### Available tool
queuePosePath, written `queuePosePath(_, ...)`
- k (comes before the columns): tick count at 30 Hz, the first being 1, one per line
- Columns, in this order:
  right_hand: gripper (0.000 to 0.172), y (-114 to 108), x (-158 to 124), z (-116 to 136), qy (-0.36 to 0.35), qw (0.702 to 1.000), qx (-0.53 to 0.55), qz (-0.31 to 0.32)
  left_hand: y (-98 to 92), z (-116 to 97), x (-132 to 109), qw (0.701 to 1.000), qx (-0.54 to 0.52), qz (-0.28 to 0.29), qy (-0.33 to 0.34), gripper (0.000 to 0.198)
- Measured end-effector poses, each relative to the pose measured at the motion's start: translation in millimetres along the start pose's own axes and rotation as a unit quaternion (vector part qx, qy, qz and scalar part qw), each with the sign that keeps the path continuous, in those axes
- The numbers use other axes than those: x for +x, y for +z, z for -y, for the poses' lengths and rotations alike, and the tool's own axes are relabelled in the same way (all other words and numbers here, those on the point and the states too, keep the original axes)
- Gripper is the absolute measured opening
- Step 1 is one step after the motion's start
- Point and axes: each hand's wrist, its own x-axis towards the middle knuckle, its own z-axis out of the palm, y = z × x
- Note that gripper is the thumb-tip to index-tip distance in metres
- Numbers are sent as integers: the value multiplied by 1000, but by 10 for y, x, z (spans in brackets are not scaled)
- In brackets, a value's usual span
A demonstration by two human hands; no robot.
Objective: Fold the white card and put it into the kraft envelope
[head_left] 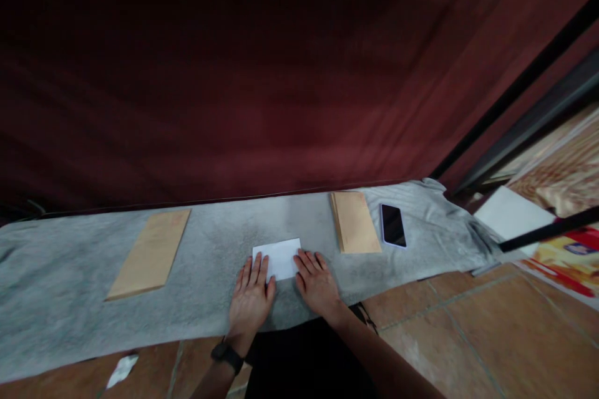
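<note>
Left hand [251,299], right hand [318,283]: grips spread on paper's [279,255] near edge, bare towel [210,274] around

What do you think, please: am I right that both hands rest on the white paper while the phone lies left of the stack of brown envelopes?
Not quite. The head view shows the phone lying right of the stack of brown envelopes, not left. The left hand and right hand do rest on the white paper.
</note>
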Motion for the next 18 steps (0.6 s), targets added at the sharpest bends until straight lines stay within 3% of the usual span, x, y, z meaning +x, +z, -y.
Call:
queuePosePath(11, 45, -59, 19, 0, 9, 1000, 13, -2, -3, -18, 5, 1000, 19, 5, -4, 61)
queuePosePath(18, 39, -29, 78, -37, 50, 998, 44, -18, 40, 15, -2, 999, 46, 0, 13, 61)
